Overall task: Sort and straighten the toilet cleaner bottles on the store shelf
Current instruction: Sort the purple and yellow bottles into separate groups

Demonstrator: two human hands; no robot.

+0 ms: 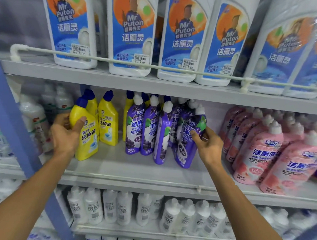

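- A yellow bottle (87, 135) is being gripped by the left hand (65, 134) at the left of the middle shelf (133, 175). The thumb is being pressed across its front, and the fingers are being curled behind it.
- Its long axis is being held nearly upright, with the blue cap pointing up and leaning slightly left and the label facing outward.
- A purple bottle (187, 139) is being clasped by the right hand (210, 146) at the right end of the purple group. The thumb is being laid on the label, and the fingers are being wrapped round its right side.
- That bottle is being held tilted, its white cap pointing up and to the right and its base down near the shelf front.
- Other purple bottles (135, 129) are being shown upright just to its left.
- A second yellow bottle (108, 126) is being shown upright beside the gripped one.
- Pink bottles (258, 153) are being shown leaning on the shelf's right part.
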